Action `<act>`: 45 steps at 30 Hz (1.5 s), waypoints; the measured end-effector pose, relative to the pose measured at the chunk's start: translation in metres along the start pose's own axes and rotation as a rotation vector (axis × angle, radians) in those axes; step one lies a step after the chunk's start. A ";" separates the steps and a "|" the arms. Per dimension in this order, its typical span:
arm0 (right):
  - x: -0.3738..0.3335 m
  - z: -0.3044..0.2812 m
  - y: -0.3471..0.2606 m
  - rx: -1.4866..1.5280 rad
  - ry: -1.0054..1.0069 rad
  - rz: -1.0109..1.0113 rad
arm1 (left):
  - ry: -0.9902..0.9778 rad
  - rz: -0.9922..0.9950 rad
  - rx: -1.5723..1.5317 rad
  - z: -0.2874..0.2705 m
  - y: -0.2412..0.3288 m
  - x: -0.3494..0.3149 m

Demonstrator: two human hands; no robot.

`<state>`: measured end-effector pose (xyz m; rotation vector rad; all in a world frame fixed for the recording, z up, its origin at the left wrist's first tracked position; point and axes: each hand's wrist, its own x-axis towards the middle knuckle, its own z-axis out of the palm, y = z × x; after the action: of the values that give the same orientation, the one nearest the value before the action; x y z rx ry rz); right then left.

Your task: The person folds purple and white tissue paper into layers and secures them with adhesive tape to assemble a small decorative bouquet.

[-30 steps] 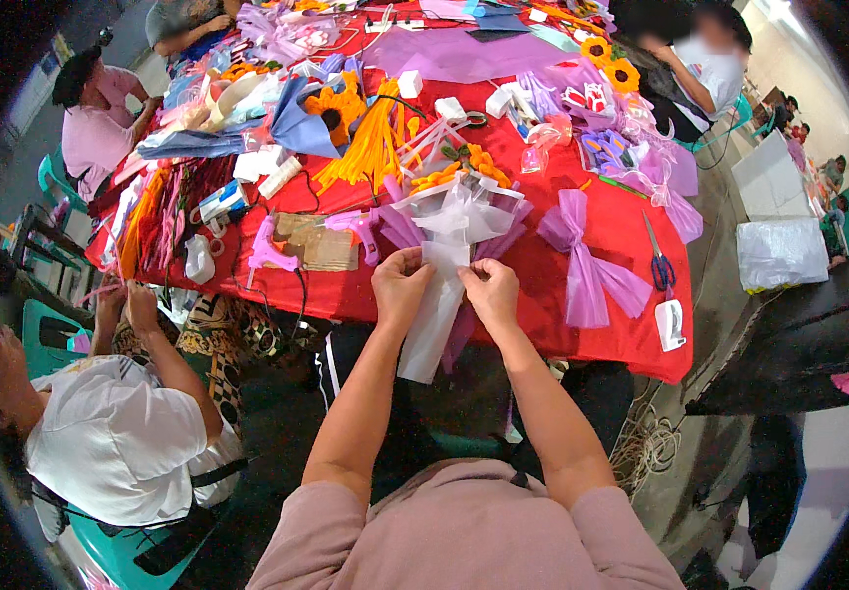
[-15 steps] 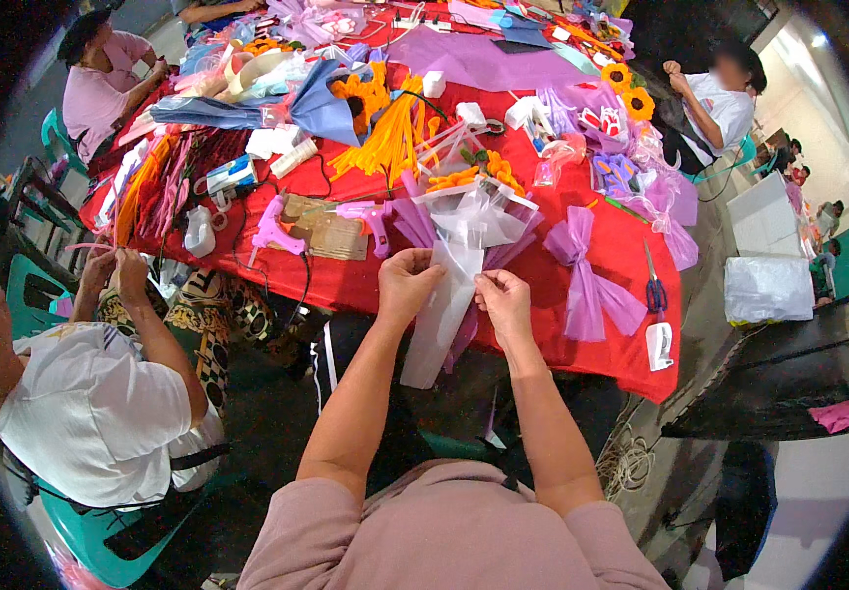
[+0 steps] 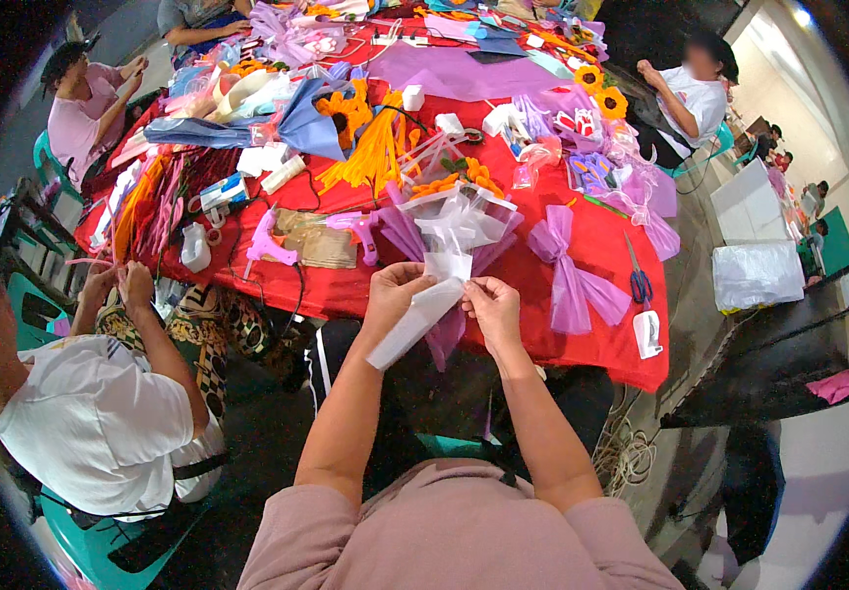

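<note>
Clear cellophane wrap (image 3: 459,221) cups orange flowers (image 3: 459,179) at the red table (image 3: 601,246) edge. Left hand (image 3: 395,295) is closed around the white wrapped stem (image 3: 422,315); right hand (image 3: 491,307) pinches its upper edge, fingers pressed together. Since half a second ago the bundle has tilted and dropped lower, hands closer in, purple bow (image 3: 572,270) just beside

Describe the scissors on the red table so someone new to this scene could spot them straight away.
Start at the red table and follow its right-hand edge. The scissors lie flat there, just right of the big lilac ribbon bow and above a small white tag-like object. Their blue handles and bare metal blades set them apart from the soft ribbon and paper around them.
</note>
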<state>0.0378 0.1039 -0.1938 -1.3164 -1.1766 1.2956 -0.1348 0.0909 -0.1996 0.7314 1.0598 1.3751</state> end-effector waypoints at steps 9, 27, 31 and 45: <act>-0.057 -0.030 -0.023 -0.259 0.016 -0.368 | -0.389 -0.120 0.020 0.015 0.009 -0.042; -0.100 -0.071 -0.009 0.154 0.193 -0.148 | -0.242 -0.068 0.173 0.084 0.002 -0.105; -0.102 -0.065 -0.012 0.138 0.168 -0.198 | -0.229 -0.020 0.147 0.096 -0.001 -0.109; -0.109 -0.027 0.000 0.142 0.287 -0.255 | -0.065 -0.104 -0.106 0.110 -0.032 -0.117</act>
<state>0.0658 -0.0041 -0.1791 -1.1612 -0.9956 0.9526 -0.0091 -0.0089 -0.1665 0.6302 0.9534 1.3000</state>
